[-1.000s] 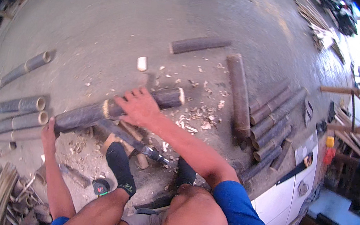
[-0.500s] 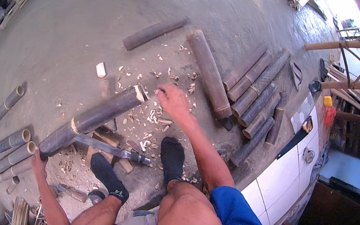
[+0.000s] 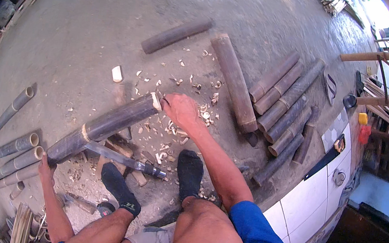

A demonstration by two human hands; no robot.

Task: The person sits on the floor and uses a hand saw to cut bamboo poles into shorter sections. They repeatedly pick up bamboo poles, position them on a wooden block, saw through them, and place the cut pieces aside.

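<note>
bamboo pole (image 3: pixel 104 126) lies slanted on the concrete floor (image 3: pixel 94 23), its near end under the left hand (image 3: pixel 46 166), whose fingers rest on it, though i cannot tell how tight. a big knife (image 3: pixel 124 159) lies just below the pole, between the hands. the right hand (image 3: pixel 181 111) has its fingers curled around the far cut end; if either grip slackens the round pole could roll onto the blade or the socked feet (image 3: pixel 190 170).
</note>
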